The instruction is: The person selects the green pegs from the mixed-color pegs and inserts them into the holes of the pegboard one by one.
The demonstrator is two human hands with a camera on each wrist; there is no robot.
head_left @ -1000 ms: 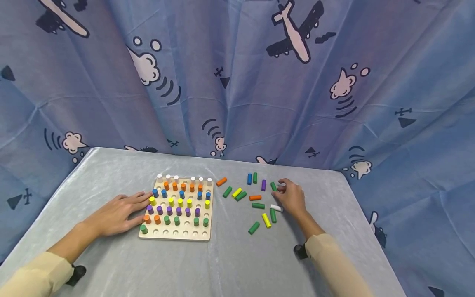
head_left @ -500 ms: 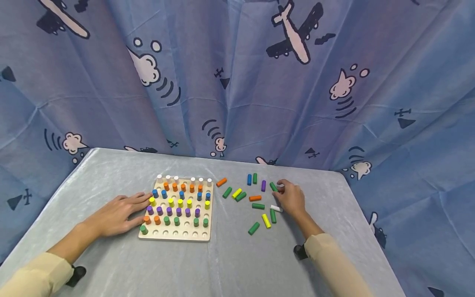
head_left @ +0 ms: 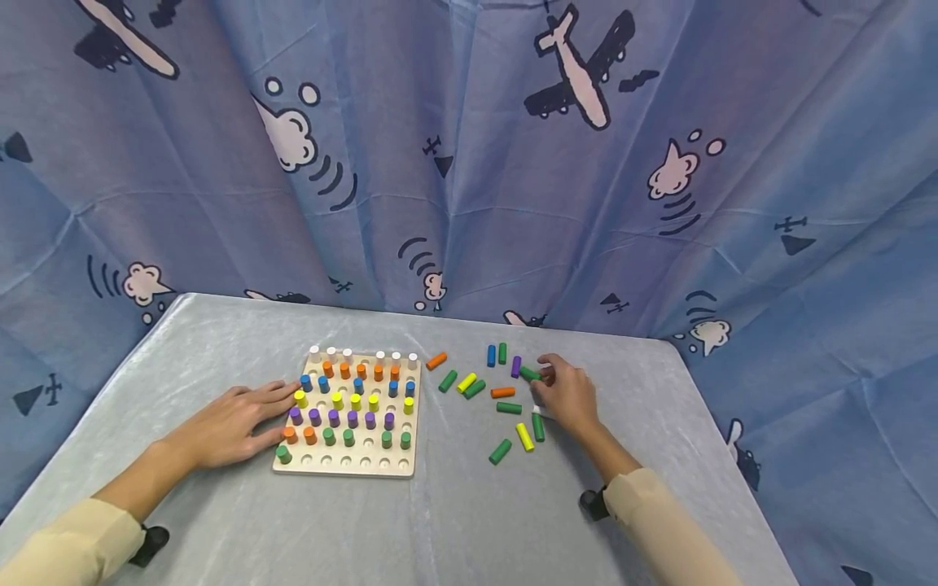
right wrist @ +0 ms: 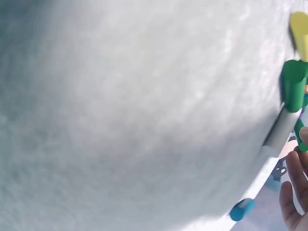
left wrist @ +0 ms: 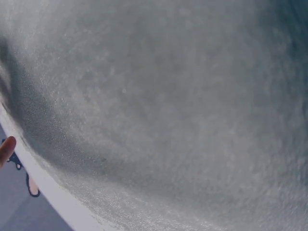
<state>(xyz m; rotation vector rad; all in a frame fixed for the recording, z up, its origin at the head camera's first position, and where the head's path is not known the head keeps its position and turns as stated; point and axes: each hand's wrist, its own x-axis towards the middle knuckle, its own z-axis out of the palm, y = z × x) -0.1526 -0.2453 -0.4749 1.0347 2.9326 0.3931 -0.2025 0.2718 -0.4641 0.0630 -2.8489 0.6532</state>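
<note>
You have cream sleeves [head_left: 663, 514], a silvery-grey tablecloth [head_left: 469, 521] and a blue-violet curtain [head_left: 498, 236] printed with black-and-pale planes and clouds. Your pale board [head_left: 344, 474] carries white, orange, blue, yellow, purple and green pegs [head_left: 355, 401]. The held peg [head_left: 528, 373] in your right hand [head_left: 567, 396] is green; the lowest peg [right wrist: 242, 210] in the right wrist view seems blue.

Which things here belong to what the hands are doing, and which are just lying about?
Likely part of the job:
green peg pinched by the right hand
pegboard, with the left hand at its left edge
standing pegs in the board
loose pegs beside it

Likely just surroundings:
grey tablecloth
blue airplane-print curtain
black wrist devices
</note>
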